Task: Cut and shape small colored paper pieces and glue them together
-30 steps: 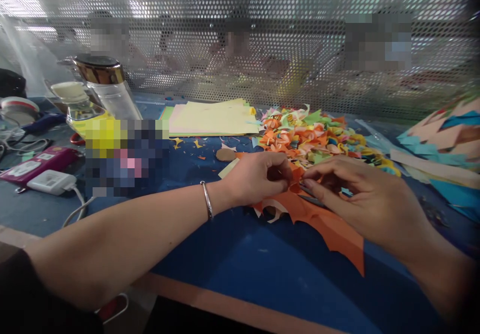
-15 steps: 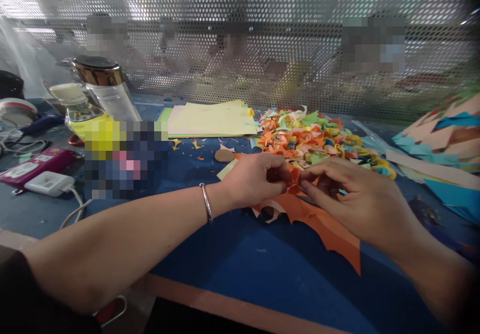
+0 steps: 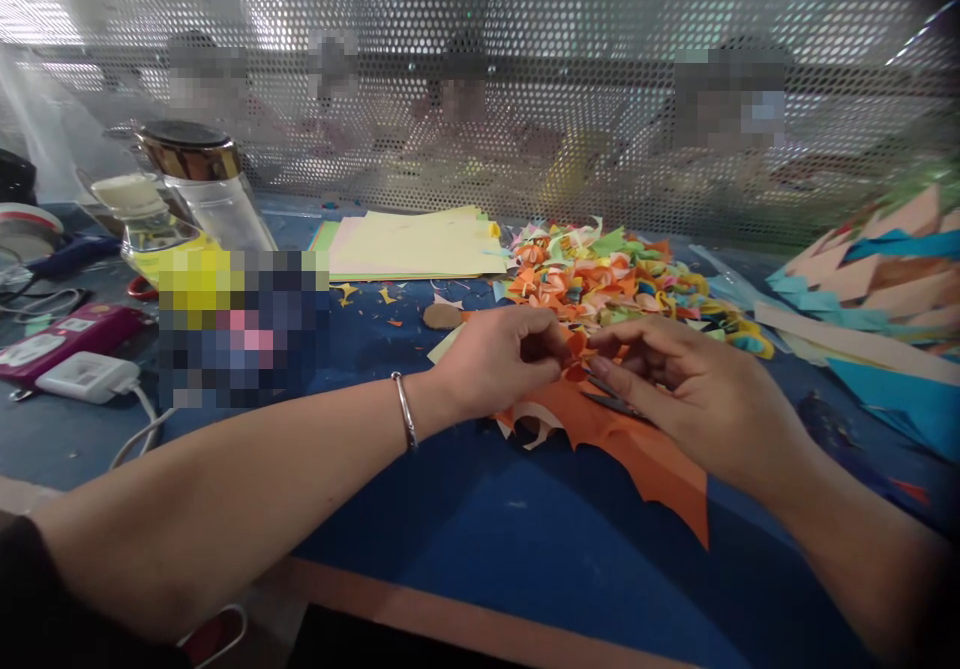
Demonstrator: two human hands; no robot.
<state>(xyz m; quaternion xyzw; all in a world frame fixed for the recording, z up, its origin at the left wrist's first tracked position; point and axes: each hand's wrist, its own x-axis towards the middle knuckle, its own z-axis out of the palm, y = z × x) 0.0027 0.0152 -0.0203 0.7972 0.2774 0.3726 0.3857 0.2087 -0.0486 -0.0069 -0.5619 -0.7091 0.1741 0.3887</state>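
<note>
My left hand [image 3: 506, 354], with a silver bangle at its wrist, pinches a small orange paper flower [image 3: 576, 357] between thumb and fingers. On the flower's other side, my right hand [image 3: 675, 379] has its thumb and forefinger pressed together at the edge of the petals. Part of a dark, slim metal tool [image 3: 611, 396], maybe scissors, shows beneath the right fingers; I cannot tell if it is held. Below both hands lies a sheet of orange paper [image 3: 645, 459] with scalloped cut edges. Behind them is a heap of colourful paper flowers and scraps [image 3: 577, 269].
Stacked coloured paper [image 3: 420, 244] lies at the back. On the left stand a bottle of yellow liquid [image 3: 142, 229] and a clear flask [image 3: 217, 189], near a magenta power strip [image 3: 75, 344] with a white charger [image 3: 88, 377]. Folded paper [image 3: 892, 259] is at right. A perforated metal screen [image 3: 525, 129] closes the back.
The whole view has shifted slightly, so things sit a little further left. Both hands stay at the orange flower, and the right fingers have moved slightly against its petals.
</note>
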